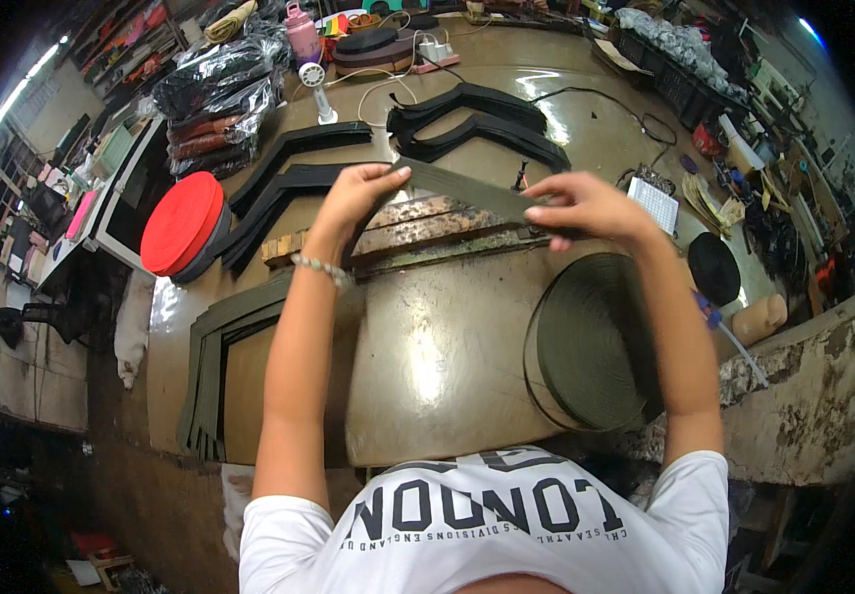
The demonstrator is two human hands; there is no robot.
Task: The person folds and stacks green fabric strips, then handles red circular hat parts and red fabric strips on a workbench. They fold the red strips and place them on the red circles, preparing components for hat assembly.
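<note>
Strap: you hold olive webbing strap taut | left hand pinches one end, right hand fingers pressed on other | likely light, floppy, grippy weave; hold near ends.

Plastic-wrapped bundles: at 11 o'clock on the worktop, a heap of glossy black and clear film packs, with reddish-brown rolls showing in the lower ones.
Bagged goods: at 1 o'clock on the far edge, grey-clear crinkled bags lying in a dark crate.
Labels, signs, screens: none clearly visible.
</note>
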